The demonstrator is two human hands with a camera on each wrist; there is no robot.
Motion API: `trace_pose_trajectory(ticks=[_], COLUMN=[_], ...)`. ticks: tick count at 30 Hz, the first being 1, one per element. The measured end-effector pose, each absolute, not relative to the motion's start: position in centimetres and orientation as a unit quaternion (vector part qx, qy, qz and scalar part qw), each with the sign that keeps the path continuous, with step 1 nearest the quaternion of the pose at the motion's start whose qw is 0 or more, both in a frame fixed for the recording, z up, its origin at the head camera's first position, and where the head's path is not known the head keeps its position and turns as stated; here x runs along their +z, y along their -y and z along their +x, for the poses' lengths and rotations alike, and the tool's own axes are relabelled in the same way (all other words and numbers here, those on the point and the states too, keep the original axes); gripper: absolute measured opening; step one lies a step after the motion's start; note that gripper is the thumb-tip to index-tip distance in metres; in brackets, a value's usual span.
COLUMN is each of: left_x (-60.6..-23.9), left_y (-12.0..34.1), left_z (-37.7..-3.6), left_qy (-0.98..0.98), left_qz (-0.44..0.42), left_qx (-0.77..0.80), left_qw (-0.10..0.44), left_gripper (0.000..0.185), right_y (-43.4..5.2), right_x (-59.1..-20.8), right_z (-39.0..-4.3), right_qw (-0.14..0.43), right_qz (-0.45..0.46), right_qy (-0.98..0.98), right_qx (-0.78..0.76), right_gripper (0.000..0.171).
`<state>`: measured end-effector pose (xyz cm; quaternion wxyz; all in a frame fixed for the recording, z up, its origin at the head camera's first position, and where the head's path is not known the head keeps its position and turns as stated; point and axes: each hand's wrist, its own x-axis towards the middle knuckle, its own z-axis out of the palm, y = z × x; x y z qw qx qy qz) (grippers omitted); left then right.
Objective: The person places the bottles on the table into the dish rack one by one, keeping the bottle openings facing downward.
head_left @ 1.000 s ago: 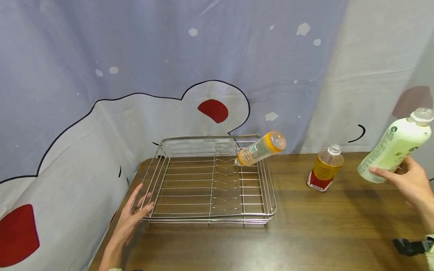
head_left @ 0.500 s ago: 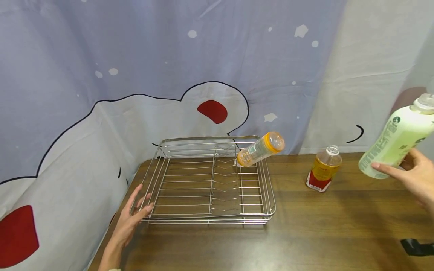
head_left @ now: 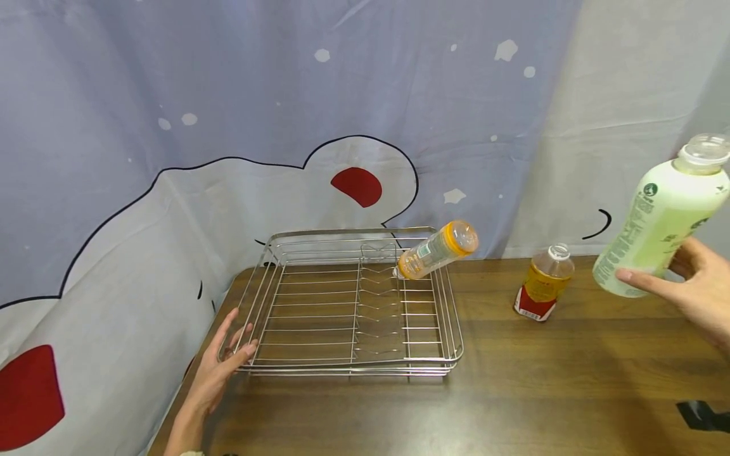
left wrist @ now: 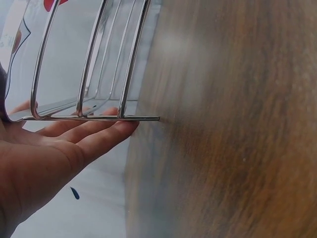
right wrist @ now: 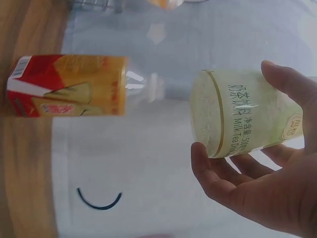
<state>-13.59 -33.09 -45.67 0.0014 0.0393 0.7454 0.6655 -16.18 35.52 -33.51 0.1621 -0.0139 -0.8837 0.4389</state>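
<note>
In the head view my right hand (head_left: 692,288) holds a pale green milk tea bottle (head_left: 661,225) near its base, raised at the right with its clear neck up and tilted right. The right wrist view shows thumb and fingers around the bottle (right wrist: 257,111). At the left, my left hand (head_left: 213,367) rests against the front left corner of a metal wire dish rack (head_left: 319,329). Its fingers lie fairly straight along the outer wires (left wrist: 81,116) in the left wrist view. An orange-labelled clear bottle (head_left: 436,250) leans upside down in the rack's back right corner.
A bottle with a red and yellow label (head_left: 544,285) stands upright on the wooden table (head_left: 513,392), between the rack and my right hand. A patterned cloth (head_left: 256,95) hangs behind the table. A black strap (head_left: 704,416) shows at the lower right.
My right hand has lifted the milk tea bottle higher. It first shifted right, then slightly back left. The left hand, the rack and the other bottles have stayed put.
</note>
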Motion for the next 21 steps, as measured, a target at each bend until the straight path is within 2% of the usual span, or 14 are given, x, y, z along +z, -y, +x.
trace_pose_trajectory(ticks=[12,21], left_x=[-45.6,-45.6], left_y=[33.1,33.0], left_z=[-13.7,-13.5], left_qy=[-0.745,-0.757], left_qz=[0.037,0.042], left_qx=[0.666,0.652], left_qw=[-0.005,-0.013], left_gripper=[0.08,0.081], right_y=[-32.7,-30.4], right_x=[-30.4,-29.5], right_z=[-15.5,-15.7], right_qw=[0.158,0.127], right_qz=[0.053,0.076], right_qy=[0.879,0.892], right_qx=[0.447,0.428], right_gripper=[0.063,0.061])
